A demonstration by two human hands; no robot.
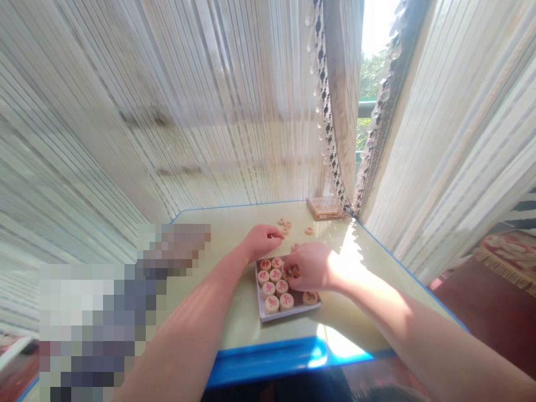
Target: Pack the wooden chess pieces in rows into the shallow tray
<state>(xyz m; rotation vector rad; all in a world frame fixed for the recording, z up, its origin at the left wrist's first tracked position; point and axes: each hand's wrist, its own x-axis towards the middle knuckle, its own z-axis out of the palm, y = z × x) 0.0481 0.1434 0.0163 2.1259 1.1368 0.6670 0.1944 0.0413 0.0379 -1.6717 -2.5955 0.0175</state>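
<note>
A shallow white tray [288, 314] lies on the pale table [234, 324] and holds several round wooden discs with red characters [274, 287]. My right hand [312, 267] rests over the tray's far right part, fingers pinched on a disc [292, 272]. My left hand [262, 240] is just beyond the tray's far edge, fingers curled down near the table; what it holds is hidden. A few loose discs [285, 226] lie on the table past both hands.
A flat wooden box [324, 206] sits at the table's far right corner against striped curtains [209, 111]. The table has a blue rim [268, 360]. A blurred patch covers the left foreground. Bright sunlight falls on the right side.
</note>
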